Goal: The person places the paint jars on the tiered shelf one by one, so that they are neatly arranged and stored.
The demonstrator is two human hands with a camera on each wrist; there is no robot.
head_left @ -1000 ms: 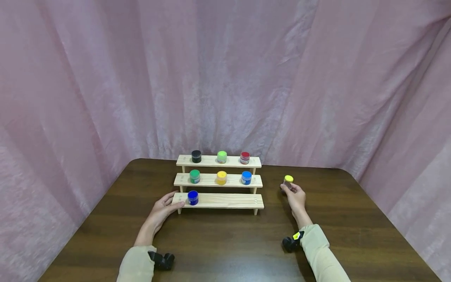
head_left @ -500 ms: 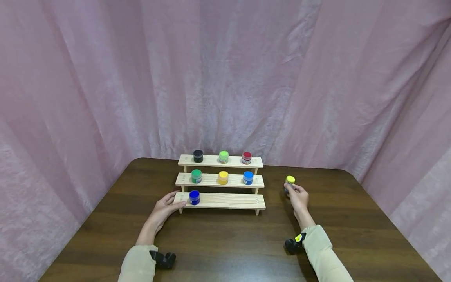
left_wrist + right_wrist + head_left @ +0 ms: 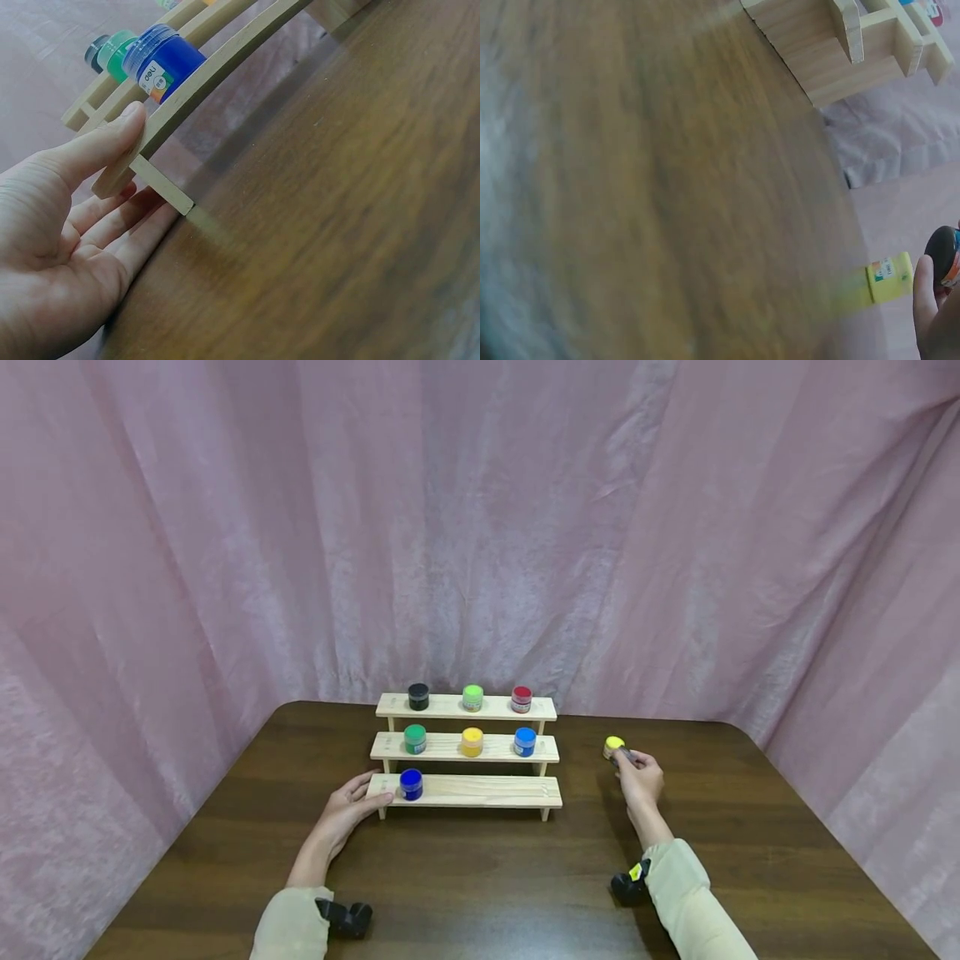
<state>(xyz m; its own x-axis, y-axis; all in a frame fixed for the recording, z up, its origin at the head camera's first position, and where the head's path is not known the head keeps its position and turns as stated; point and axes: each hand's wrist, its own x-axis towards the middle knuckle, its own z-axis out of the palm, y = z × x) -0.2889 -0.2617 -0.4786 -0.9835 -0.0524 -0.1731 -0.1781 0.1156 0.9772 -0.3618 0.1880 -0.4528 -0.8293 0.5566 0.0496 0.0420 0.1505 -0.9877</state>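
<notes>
At the left end of a three-step wooden display rack [image 3: 487, 790], my left hand [image 3: 348, 810] grips the lowest shelf, thumb on top and fingers beneath, as the left wrist view shows. A dark blue paint jar [image 3: 411, 784] stands on that shelf beside the thumb. To the right of the rack, my right hand [image 3: 641, 779] pinches a paint jar with a dark lid [image 3: 940, 255]; fingers cover part of it. Just left of this jar, a yellow paint jar [image 3: 612, 746] stands on the table.
Green, orange-yellow and blue jars stand on the middle shelf [image 3: 446, 746]. Black, light green and red jars stand on the top shelf [image 3: 445, 703]. A pink curtain [image 3: 480, 527] hangs behind the brown wooden table [image 3: 480, 877].
My right hand has shifted slightly right with the dark-lidded jar and tilted it, uncovering more of the yellow jar. My left hand keeps its place on the rack.
</notes>
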